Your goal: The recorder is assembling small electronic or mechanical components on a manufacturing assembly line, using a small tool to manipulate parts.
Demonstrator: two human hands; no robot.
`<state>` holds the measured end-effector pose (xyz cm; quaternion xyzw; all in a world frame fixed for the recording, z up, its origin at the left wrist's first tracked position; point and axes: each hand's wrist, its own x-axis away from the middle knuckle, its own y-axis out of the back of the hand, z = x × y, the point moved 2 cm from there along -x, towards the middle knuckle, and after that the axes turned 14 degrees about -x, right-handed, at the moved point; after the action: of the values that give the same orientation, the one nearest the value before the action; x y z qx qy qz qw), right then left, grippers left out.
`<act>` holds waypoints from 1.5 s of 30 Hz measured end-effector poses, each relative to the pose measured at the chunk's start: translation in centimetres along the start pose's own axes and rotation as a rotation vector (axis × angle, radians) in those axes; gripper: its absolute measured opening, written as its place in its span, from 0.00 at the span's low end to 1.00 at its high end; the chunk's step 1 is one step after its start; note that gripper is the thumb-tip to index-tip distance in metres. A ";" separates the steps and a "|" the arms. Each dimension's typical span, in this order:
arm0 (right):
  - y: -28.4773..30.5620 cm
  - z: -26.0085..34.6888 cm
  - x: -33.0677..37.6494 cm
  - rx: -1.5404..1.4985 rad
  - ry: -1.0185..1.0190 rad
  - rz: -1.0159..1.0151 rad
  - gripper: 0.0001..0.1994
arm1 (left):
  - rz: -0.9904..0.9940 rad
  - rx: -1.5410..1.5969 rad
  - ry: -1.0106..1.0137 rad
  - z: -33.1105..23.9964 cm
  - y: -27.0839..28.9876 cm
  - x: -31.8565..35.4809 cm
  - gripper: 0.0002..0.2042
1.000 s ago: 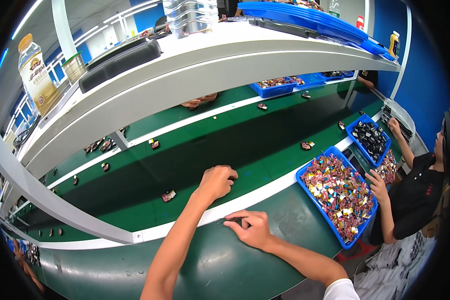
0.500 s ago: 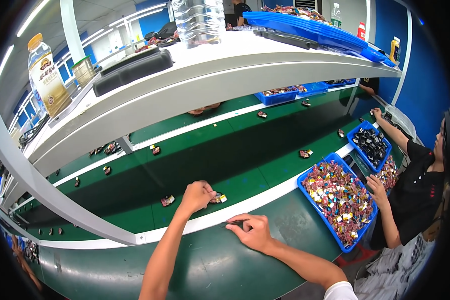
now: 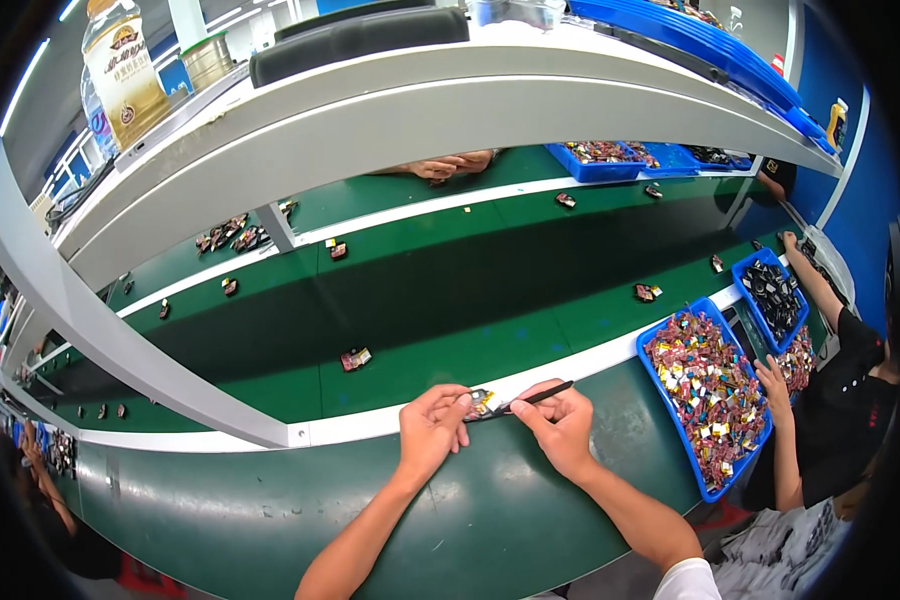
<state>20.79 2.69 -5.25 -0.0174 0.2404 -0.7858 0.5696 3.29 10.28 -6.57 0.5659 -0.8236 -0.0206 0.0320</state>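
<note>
My left hand [image 3: 436, 430] pinches a small electronic part [image 3: 485, 402] with reddish-brown, yellow and white areas, just over the white rail at the near edge of the green conveyor belt [image 3: 420, 345]. Close on its right, my right hand [image 3: 558, 428] grips slim black tweezers [image 3: 548, 393], their back end pointing up and right. The working end meets or nearly meets the part; fingers hide the exact contact. A similar part [image 3: 355, 359] lies on the belt beyond my left hand.
At my right stands a blue tray [image 3: 654, 372] heaped with similar parts, and beyond it a blue bin of black pieces [image 3: 770, 295]. A co-worker's hand [image 3: 773, 385] is beside them. A white shelf [image 3: 390, 115] spans overhead; its curved post [image 3: 140, 345] comes down at left.
My left hand has picked up a part from the belt and brought it back to the rail. My right hand has moved up and right with the tweezers to meet it. The view has shifted.
</note>
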 end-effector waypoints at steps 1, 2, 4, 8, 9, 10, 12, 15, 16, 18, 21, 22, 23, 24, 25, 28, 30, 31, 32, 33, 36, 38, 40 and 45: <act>-0.3 0.3 0.2 0.016 -0.001 -0.017 0.06 | 0.010 -0.007 -0.015 0.2 -0.2 0.1 0.08; -0.4 0.4 0.3 0.032 -0.002 -0.035 0.06 | 0.008 -0.004 -0.009 0.4 -0.3 0.3 0.08; -0.3 0.3 0.2 0.153 0.076 -0.017 0.06 | 0.000 -0.059 -0.068 0.5 -0.5 0.6 0.08; 0.0 0.2 0.1 0.377 0.217 0.007 0.07 | -0.043 -0.059 -0.074 0.2 -0.3 0.7 0.08; -0.1 0.0 0.1 0.376 0.212 0.012 0.07 | -0.048 -0.058 -0.069 0.4 -0.3 0.7 0.08; -0.1 0.1 0.2 0.388 0.216 0.008 0.07 | -0.047 -0.063 -0.075 0.4 -0.3 0.7 0.08; -0.1 0.1 0.2 0.401 0.219 0.007 0.07 | -0.048 -0.066 -0.080 0.4 -0.4 0.7 0.08; -0.1 0.1 0.3 0.443 0.242 0.015 0.07 | -0.060 -0.099 -0.097 0.2 -0.5 0.8 0.08; -0.2 0.2 0.3 0.471 0.247 0.019 0.07 | -0.061 -0.114 -0.103 0.2 -0.4 0.8 0.08; -0.3 0.3 0.3 0.499 0.253 0.023 0.07 | -0.063 -0.128 -0.109 0.4 -0.4 0.8 0.08; -0.3 0.3 0.3 0.517 0.276 0.018 0.07 | -0.051 -0.156 -0.141 0.6 -0.5 0.8 0.08; -0.3 0.3 0.2 0.537 0.286 0.027 0.07 | -0.053 -0.165 -0.142 0.5 -0.5 0.8 0.08; -0.3 0.3 0.2 0.556 0.296 0.037 0.07 | -0.055 -0.174 -0.143 0.4 -0.5 0.8 0.08; -0.2 0.2 0.2 0.555 0.295 0.036 0.07 | -0.055 -0.174 -0.141 0.6 -0.5 0.8 0.08; -0.1 0.1 0.1 0.563 0.272 0.043 0.07 | -0.063 -0.194 -0.170 0.7 -0.5 0.8 0.08; 0.0 0.0 0.1 0.497 0.188 0.031 0.07 | -0.085 -0.245 -0.241 0.8 -0.7 0.8 0.08; 0.1 0.2 0.0 0.425 0.127 0.012 0.06 | -0.099 -0.275 -0.284 0.7 -0.8 0.8 0.08; 0.2 0.1 -0.1 0.342 0.034 0.007 0.06 | -0.102 -0.288 -0.298 0.6 -0.8 0.9 0.08; 0.3 0.0 -0.2 0.260 -0.058 0.002 0.05 | -0.106 -0.301 -0.312 0.6 -0.8 0.9 0.08; 0.3 -0.1 -0.3 0.259 -0.059 0.002 0.05 | -0.106 -0.301 -0.312 0.7 -0.8 0.9 0.08; 0.4 -0.4 -0.5 0.059 -0.123 -0.007 0.04 | -0.120 -0.333 -0.333 0.7 -0.8 0.9 0.07; 0.4 -0.3 -0.5 0.055 -0.194 0.002 0.04 | -0.144 -0.394 -0.422 0.6 -0.8 0.9 0.08; 0.4 -0.2 -0.5 0.047 -0.204 -0.006 0.04 | -0.144 -0.419 -0.434 0.2 -0.8 1.0 0.07; 0.1 -0.1 -0.6 0.029 -0.256 -0.023 0.04 | -0.174 -0.465 -0.529 0.4 -0.8 1.0 0.08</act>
<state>21.09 3.23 -5.24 -0.1118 0.1541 -0.7871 0.5868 3.60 9.07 -6.96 0.5867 -0.7253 -0.3558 -0.0561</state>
